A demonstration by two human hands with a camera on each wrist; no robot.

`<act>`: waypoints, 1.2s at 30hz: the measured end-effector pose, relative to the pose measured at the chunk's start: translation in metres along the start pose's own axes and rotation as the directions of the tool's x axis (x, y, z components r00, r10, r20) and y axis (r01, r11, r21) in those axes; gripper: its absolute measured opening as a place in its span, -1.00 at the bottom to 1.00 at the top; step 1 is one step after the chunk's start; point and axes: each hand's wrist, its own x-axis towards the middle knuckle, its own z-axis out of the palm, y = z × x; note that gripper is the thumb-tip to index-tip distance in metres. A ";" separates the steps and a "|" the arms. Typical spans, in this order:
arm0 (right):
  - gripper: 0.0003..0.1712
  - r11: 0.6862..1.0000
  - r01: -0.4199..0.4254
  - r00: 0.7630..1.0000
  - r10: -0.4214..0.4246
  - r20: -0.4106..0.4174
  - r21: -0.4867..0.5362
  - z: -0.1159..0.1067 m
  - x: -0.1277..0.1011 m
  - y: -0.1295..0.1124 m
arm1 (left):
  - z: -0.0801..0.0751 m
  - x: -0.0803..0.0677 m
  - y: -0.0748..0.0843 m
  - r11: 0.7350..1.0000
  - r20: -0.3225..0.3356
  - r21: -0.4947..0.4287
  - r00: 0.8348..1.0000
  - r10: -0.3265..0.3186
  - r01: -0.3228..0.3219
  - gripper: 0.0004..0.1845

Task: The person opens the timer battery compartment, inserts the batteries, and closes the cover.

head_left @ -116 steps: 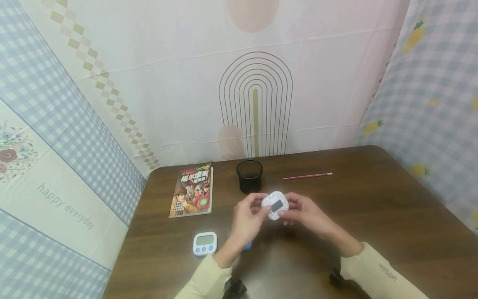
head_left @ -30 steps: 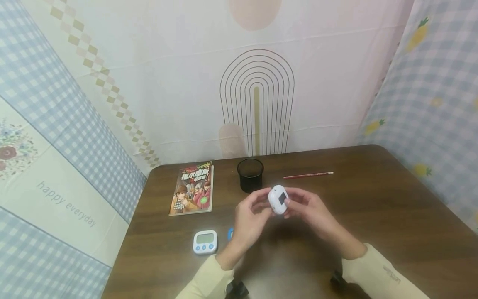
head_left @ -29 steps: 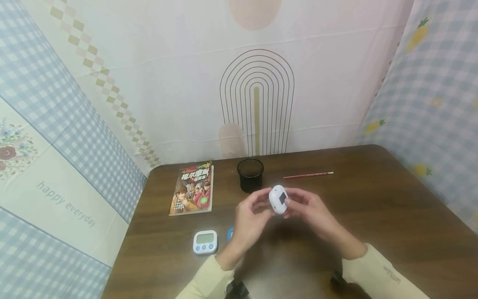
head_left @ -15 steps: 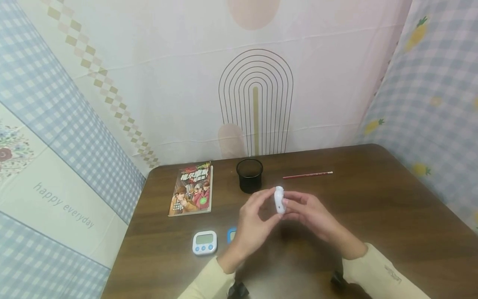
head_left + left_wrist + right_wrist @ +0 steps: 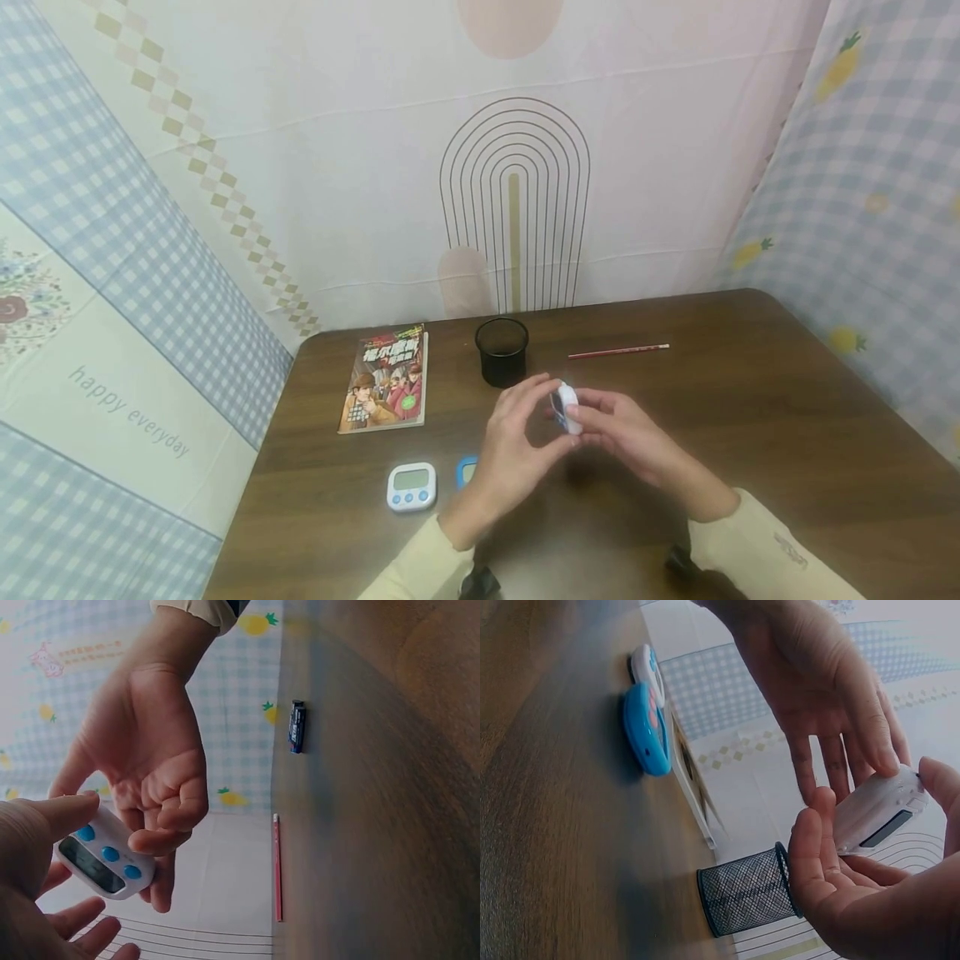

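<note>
Left hand [image 5: 510, 450] and right hand [image 5: 628, 435]: fingers of both pinch one white timer [image 5: 103, 855] above the worktop [image 5: 765, 400]. Mesh cup [image 5: 503, 367] stands beyond, left of red pencil [image 5: 618, 352].

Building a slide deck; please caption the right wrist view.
Left hand and right hand hold a white timer, black mesh cup beyond.

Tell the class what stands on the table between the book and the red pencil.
The black mesh cup stands between the book and the red pencil, apart from both. The head view shows this.
</note>
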 end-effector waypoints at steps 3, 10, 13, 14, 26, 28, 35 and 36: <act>-0.34 1.000 -0.005 1.000 0.005 0.027 0.017 -0.001 -0.001 -0.001 | 0.001 0.000 0.000 1.000 0.014 0.005 1.000 0.002 -0.002 -0.21; -0.39 1.000 -0.019 0.998 0.018 0.053 0.017 -0.003 -0.001 -0.002 | 0.002 -0.001 -0.001 0.999 0.023 0.016 0.999 0.040 -0.040 -0.19; -0.38 0.999 -0.035 0.999 0.035 0.032 -0.002 -0.004 -0.002 -0.002 | 0.003 -0.002 -0.001 1.000 0.029 0.023 0.999 0.016 -0.016 -0.20; -0.38 0.999 -0.040 0.999 0.040 0.022 -0.016 -0.005 -0.003 -0.003 | 0.003 -0.002 -0.001 1.000 0.031 0.020 1.000 0.003 -0.004 -0.21; -0.52 0.953 -0.068 0.990 0.027 -0.140 -0.296 -0.008 -0.004 -0.012 | 0.005 -0.004 -0.002 0.990 0.068 0.052 0.988 -0.136 0.133 -0.25; -0.54 0.940 -0.079 0.985 0.022 -0.173 -0.330 -0.008 -0.004 -0.013 | 0.006 -0.004 -0.003 0.989 0.069 0.060 0.988 -0.141 0.137 -0.25; -0.61 0.915 -0.068 0.978 -0.018 -0.208 -0.397 -0.012 -0.004 -0.016 | 0.006 -0.005 -0.003 0.982 0.109 0.112 0.981 -0.161 0.149 -0.26; -0.61 0.909 -0.058 0.979 -0.030 -0.202 -0.412 -0.013 -0.004 -0.017 | 0.006 -0.005 -0.003 0.981 0.114 0.123 0.980 -0.164 0.150 -0.26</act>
